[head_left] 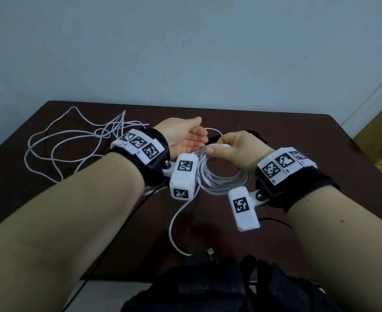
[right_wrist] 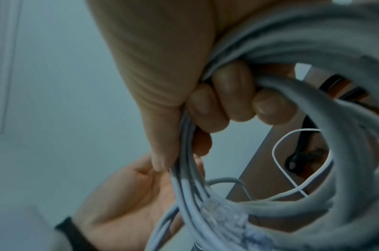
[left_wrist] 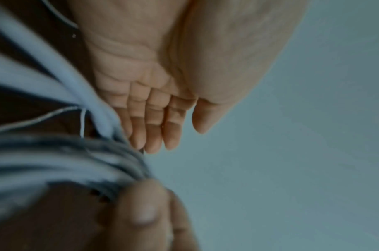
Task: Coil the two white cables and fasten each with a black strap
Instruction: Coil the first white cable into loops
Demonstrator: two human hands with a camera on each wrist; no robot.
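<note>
White cable (head_left: 221, 176) coiled in loops, second cable (head_left: 73, 140) loose, tangled on table

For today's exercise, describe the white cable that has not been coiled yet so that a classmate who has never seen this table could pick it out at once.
Start at the dark brown table and look to its far left corner. There the loose white cable sprawls flat on the tabletop in wide, tangled loops, with no hand on it. Its neighbour, the coiled white cable, is a tight ring gripped in the right hand above the table.
</note>
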